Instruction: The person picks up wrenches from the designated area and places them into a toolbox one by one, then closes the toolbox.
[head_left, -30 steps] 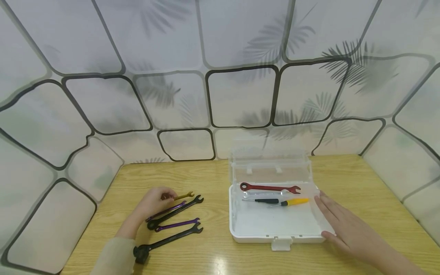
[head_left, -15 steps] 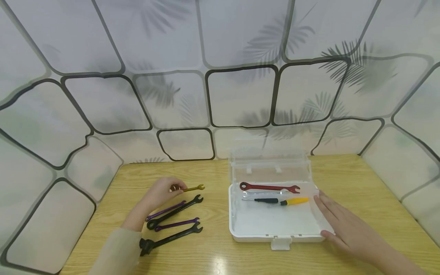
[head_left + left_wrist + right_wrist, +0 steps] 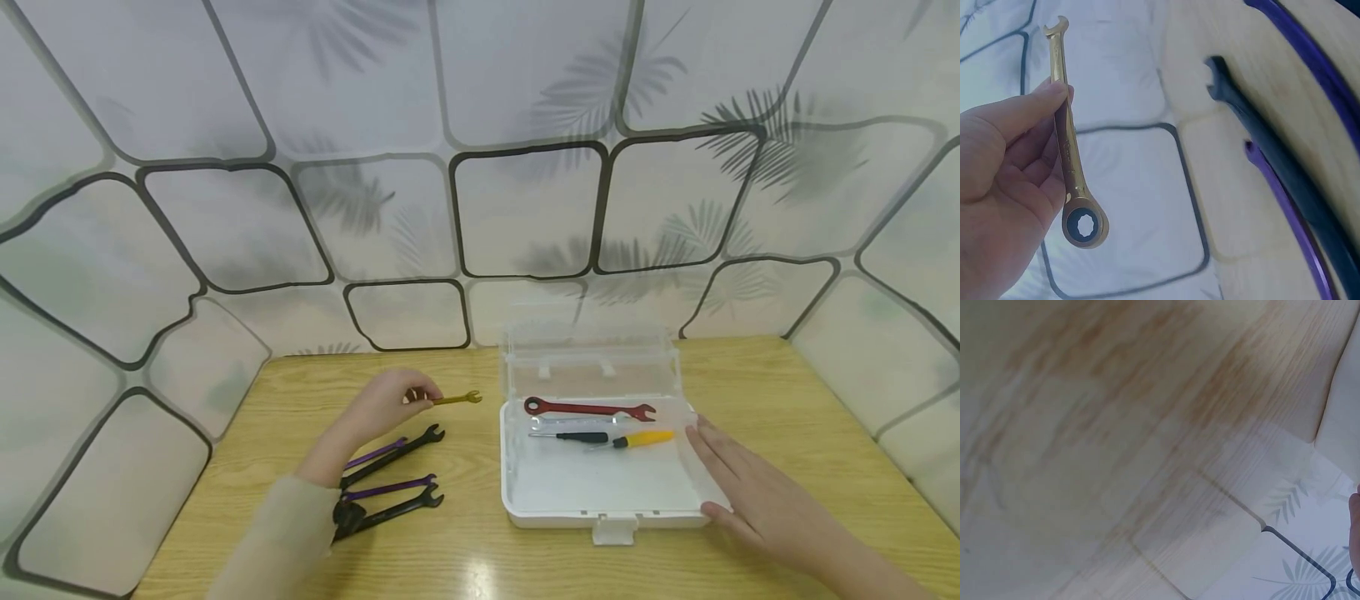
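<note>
My left hand (image 3: 386, 404) pinches a gold combination wrench (image 3: 1069, 137) between thumb and fingers, above the table's left half. In the left wrist view its ratchet ring end hangs downward and its open end points up. My right hand (image 3: 757, 492) lies against the right side of a white plastic toolbox (image 3: 600, 487), fingers straight and touching its edge. Inside the box lie a red wrench (image 3: 588, 409), a clear-handled tool hard to make out, a black screwdriver (image 3: 581, 437) and a yellow screwdriver (image 3: 648, 438).
Below the left hand, purple wrenches (image 3: 397, 487) and a black wrench (image 3: 397, 454) lie on the wooden table (image 3: 465, 450). A black adjustable-looking wrench (image 3: 401, 510) lies nearest, partly behind the sleeve. The box's clear lid (image 3: 592, 379) stands open at the back, before the patterned wall.
My left hand has lifted the gold wrench away from the other wrenches and carried it right and farther back. The right hand has stayed on the box.
</note>
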A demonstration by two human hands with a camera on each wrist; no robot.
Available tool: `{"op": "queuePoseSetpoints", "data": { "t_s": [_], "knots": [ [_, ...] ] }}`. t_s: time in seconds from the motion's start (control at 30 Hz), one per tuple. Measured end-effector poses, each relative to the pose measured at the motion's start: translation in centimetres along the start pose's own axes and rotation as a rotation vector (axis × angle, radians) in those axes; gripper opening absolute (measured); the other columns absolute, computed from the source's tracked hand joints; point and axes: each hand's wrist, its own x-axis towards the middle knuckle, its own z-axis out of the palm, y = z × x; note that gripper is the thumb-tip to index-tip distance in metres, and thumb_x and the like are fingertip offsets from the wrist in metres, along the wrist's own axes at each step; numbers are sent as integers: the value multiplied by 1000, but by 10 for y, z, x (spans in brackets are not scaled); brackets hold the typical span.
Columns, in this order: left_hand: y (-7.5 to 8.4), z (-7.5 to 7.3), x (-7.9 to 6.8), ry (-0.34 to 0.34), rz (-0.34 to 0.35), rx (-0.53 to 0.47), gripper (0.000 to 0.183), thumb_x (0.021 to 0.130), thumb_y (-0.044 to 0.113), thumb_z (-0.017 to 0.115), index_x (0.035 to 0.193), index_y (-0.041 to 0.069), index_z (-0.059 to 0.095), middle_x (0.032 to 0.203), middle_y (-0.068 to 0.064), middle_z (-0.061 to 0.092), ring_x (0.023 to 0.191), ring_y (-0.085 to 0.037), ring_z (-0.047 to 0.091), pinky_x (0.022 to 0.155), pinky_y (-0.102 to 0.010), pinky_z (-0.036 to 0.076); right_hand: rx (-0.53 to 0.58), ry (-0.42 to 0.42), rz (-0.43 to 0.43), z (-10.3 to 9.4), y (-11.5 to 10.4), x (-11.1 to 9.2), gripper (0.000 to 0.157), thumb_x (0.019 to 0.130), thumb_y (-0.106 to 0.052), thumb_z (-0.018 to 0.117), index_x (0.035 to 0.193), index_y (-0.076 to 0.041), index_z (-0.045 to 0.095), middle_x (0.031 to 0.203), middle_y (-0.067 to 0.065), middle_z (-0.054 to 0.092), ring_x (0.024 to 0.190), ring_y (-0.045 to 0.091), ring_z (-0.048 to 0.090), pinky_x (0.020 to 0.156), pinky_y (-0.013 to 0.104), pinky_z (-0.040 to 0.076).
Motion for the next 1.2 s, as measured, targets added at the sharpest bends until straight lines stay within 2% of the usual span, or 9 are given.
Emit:
{"op": "queuePoseSetpoints", "data": {
  "t_s": [0.23,0.47,0.57,0.87,1.2],
  "knots": [
    [19,1,17,-7,63,7,12,99,6,74,108,12,81,103,-2,80,91,-13,70,83,-28,60,-7,-1,0,1,1,0,100,96,-49,72,169,-4,19,181,4,9,163,-3,-10,128,10,-8],
    [37,2,31,-8,157,6,12,98,4,75,107,9,81,103,-4,80,90,-14,71,82,-27,60,-1,9,-8,1,2,1,99,98,-49,70,169,-3,20,181,6,10,163,-2,-10,128,11,-7],
    [43,4,39,-15,168,11,12,98,5,75,108,9,81,104,-4,81,91,-14,72,82,-28,61,0,17,-18,1,2,1,98,98,-49,70,169,-2,21,180,7,10,163,-1,-9,129,12,-7],
    [69,8,61,-48,189,-15,13,98,4,75,108,8,81,105,-5,81,92,-15,72,80,-22,59,-5,25,-23,3,2,0,99,97,-49,71,169,-2,21,181,6,7,163,-1,-9,129,12,-7],
    [91,17,81,-91,218,-19,16,99,5,74,113,8,81,110,-5,81,98,-16,74,85,-23,60,-9,20,-14,4,2,-1,100,97,-50,71,169,-4,20,181,3,6,163,-2,-10,128,11,-7]
  ]
}}
